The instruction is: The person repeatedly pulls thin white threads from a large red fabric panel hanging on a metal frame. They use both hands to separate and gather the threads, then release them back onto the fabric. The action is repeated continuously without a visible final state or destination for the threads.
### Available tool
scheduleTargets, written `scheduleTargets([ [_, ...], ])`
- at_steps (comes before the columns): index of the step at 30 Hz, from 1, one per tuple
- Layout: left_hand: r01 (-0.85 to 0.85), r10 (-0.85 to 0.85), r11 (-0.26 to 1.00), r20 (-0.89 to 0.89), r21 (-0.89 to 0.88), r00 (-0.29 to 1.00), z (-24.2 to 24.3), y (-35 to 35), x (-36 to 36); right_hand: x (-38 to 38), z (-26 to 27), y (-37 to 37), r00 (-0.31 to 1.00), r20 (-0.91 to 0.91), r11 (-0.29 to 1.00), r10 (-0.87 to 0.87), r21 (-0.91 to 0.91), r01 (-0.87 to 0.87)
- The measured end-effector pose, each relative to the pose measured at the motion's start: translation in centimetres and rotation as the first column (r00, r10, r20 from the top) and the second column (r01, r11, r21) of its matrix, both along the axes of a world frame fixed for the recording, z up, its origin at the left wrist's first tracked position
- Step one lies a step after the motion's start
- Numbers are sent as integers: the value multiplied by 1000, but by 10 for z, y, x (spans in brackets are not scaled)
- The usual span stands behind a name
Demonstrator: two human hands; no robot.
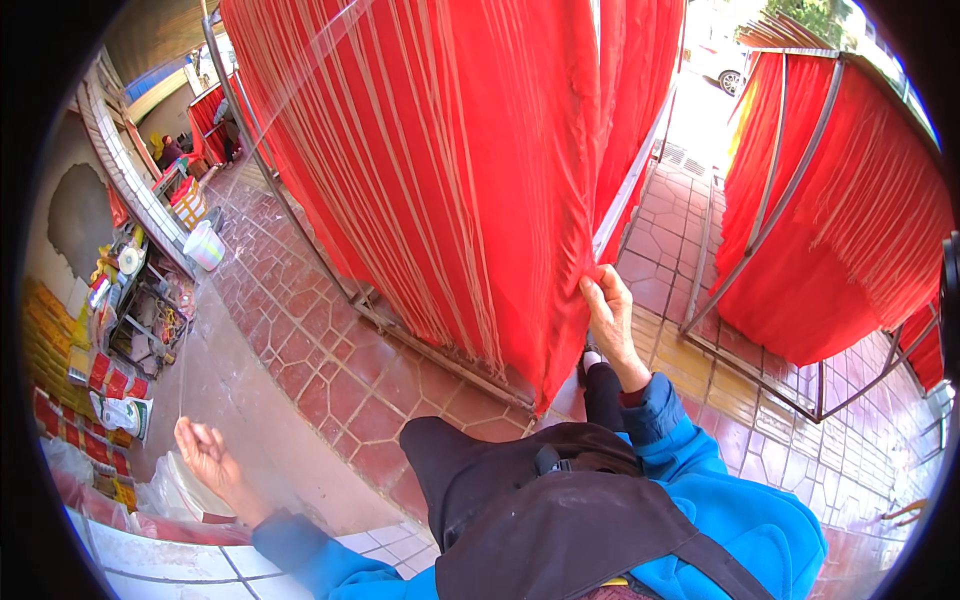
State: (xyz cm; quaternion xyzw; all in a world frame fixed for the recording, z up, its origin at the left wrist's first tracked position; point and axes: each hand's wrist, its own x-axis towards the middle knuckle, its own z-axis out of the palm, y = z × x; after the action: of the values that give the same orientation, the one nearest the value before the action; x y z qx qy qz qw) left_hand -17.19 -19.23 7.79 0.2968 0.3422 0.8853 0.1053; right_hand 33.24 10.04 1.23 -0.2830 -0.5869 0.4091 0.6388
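Red fabric with bunches of pale strings hangs on a tall metal rack in front of me. My right hand pinches the red cloth at its near edge, between thumb and fingers, above the low corner of the cloth. Off to the left, away from the fabric, my left hand is raised with its fingers curled; whether it holds a thin strand cannot be told. A faint line rises from near its fingers.
A second metal rack with red cloth stands at the right. Shelves with goods, a white bucket and plastic bags are at the left. People are at the far left. Beyond the racks stands a car.
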Motion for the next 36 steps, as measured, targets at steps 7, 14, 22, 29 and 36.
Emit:
scheduleTargets([
  [7,-162,156,979,61,125,986,2,-47,-7,-2,3,-1,999,-45,1000,4,-11,-5],
  [14,-407,409,912,43,-48,912,-27,-73,-3,-4,4,-3,999,-33,1000,-13,-9,13],
  [22,-51,123,904,143,-425,982,-118,-6,76,-5,3,-2,998,-55,1000,-2,-13,1],
  [29,376,-242,844,353,-383,904,-184,90,165,-3,3,-2,999,-46,1000,7,-18,-7],
  [36,492,-416,708,264,-507,870,-204,150,208,-1,2,-2,998,-57,998,21,-58,-24],
])
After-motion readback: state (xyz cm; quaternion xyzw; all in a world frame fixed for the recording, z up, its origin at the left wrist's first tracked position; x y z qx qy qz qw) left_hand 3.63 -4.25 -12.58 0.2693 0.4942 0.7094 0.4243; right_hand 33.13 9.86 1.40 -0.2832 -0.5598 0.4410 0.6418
